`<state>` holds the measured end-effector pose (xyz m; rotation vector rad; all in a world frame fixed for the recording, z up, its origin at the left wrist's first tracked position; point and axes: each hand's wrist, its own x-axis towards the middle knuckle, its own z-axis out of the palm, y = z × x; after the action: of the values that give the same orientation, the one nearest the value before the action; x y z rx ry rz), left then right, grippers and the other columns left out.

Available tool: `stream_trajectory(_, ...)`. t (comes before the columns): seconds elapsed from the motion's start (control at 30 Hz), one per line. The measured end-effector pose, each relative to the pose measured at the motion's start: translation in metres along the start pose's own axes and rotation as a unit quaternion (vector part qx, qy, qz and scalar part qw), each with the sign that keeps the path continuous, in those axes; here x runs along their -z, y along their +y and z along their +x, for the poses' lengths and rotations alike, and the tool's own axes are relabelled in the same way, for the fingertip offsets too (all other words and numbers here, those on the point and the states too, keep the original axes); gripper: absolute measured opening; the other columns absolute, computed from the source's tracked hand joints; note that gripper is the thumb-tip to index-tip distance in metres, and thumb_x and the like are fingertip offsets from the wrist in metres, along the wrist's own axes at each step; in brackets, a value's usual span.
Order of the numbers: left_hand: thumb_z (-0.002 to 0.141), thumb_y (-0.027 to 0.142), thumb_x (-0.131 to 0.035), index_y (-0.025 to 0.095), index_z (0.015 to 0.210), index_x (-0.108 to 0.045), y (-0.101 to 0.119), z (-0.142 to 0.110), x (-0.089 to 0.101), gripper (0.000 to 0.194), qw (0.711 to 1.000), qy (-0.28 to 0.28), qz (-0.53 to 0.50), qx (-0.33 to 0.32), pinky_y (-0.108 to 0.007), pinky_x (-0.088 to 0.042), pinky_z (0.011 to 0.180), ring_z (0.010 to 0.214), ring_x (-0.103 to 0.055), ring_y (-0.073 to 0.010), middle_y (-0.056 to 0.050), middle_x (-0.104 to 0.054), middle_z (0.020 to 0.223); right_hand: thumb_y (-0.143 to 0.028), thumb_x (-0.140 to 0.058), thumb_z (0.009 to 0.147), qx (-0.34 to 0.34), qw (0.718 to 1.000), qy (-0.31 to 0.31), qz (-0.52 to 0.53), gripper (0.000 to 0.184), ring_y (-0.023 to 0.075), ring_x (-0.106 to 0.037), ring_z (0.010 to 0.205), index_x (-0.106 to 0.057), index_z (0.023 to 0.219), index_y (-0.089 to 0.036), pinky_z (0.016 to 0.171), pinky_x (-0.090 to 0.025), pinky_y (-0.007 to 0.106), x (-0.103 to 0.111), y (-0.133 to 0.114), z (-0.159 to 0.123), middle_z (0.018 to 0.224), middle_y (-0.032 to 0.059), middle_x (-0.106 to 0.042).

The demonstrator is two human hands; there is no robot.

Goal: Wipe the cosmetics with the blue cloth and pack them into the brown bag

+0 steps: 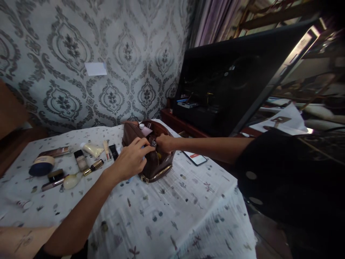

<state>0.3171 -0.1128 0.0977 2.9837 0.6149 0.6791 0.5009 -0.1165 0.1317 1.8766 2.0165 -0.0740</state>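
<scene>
A brown zippered makeup bag (159, 172) stands unzipped on the patterned cloth. My left hand (132, 158) grips the bag's near left rim, its fingers curled over the edge. Reaching in from the right, my right hand (165, 143) is inside the opening with its fingers closed; whatever they hold is hidden. A pink tube with a white cap (145, 129) sticks up in the bag near the back. To the left of my left hand lie a black tube (113, 152), a slim cream tube (106, 149) and a pale yellow tube (92, 149).
Left on the cloth (161, 219) are a foundation bottle (81, 160), a gold-and-black tube (93, 167), a navy-and-cream jar (42, 166) and a round beige item (70, 181). A phone (196, 158) lies right of the bag. Another person's forearm (24, 241) rests lower left. A television (215, 93) stands behind.
</scene>
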Motion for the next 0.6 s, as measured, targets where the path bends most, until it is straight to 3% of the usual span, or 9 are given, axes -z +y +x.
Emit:
stream_trajectory(0.1,0.082,0.003,-0.046,0.019,0.124,-0.062,0.0,0.0,-0.001,0.048,1.0,0.004,-0.001,-0.003,-0.036,-0.057,0.081,0.113,-0.051,-0.0241,-0.009,-0.059,0.119,-0.01,-0.074,0.075,0.0,0.999,-0.022,-0.029,0.042,0.0287,-0.074,0.095,-0.07,0.117,-0.006,0.075,-0.058,0.028,0.005,-0.004,-0.007,0.114,0.0233,-0.071)
stream_trajectory(0.23,0.08,0.001,-0.047,0.02,0.123,-0.062,0.0,-0.002,-0.002,0.049,1.0,0.018,-0.008,-0.005,-0.038,-0.056,0.087,0.112,-0.052,-0.0235,-0.009,-0.059,0.118,-0.008,-0.059,0.088,0.039,0.998,-0.014,-0.049,0.034,0.0287,-0.069,0.11,-0.068,0.121,-0.007,0.085,-0.056,0.03,0.006,-0.009,-0.014,0.119,0.0221,-0.07)
stream_trajectory(0.47,0.079,0.0,-0.047,0.019,0.122,-0.064,-0.002,-0.008,0.0,0.05,0.999,0.033,-0.028,-0.011,-0.042,-0.055,0.093,0.113,-0.053,-0.024,-0.009,-0.06,0.119,-0.009,-0.059,0.09,0.09,0.994,-0.01,-0.068,0.035,0.0269,-0.068,0.113,-0.065,0.124,-0.011,0.088,-0.054,0.03,0.0,-0.002,-0.014,0.123,0.0191,-0.068)
stream_trajectory(0.6,0.079,0.0,-0.045,0.02,0.125,-0.063,-0.001,-0.012,-0.001,0.053,0.998,0.049,-0.037,-0.011,-0.044,-0.054,0.097,0.116,-0.054,-0.0241,-0.009,-0.059,0.123,-0.007,-0.064,0.086,0.101,0.992,-0.005,-0.073,0.031,0.0272,-0.069,0.109,-0.067,0.117,-0.009,0.086,-0.054,0.031,-0.002,0.002,-0.011,0.115,0.0185,-0.07)
